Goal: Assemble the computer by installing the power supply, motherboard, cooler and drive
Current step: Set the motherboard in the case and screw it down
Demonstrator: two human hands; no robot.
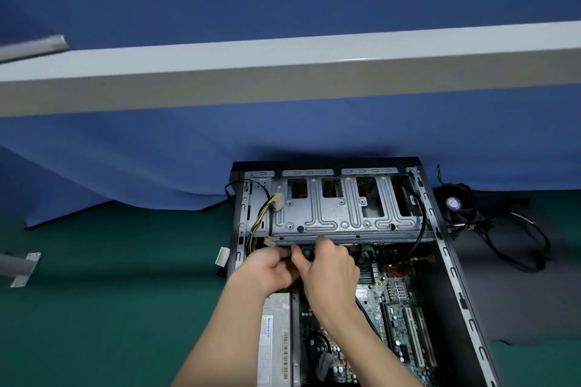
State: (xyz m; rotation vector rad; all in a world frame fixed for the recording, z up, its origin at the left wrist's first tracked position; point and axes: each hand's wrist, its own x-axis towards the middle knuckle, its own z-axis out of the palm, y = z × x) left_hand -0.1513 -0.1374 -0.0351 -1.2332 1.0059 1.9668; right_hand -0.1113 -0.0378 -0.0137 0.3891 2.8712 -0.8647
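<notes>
Head view looks down on the open computer case (440, 292), which lies on a green mat (110, 292) in front of a blue cloth (157, 160). Both my hands meet at the near edge of the metal drive cage (339, 213), at the far end of the case. My right hand (327, 267) pinches a small dark part (307, 252) just under that edge, thumb and fingers curled round it. My left hand (267, 270) touches the right one, fingers curled toward the same spot; whether it grips anything I cannot tell. The motherboard (396, 301) sits inside the case, right of my arms. The power supply (273, 333) sits at the near left. Yellow and black wires (262, 213) run up the left side to a white connector (279, 201). The cooler (456, 205) lies outside the case to the right, among black cables.
</notes>
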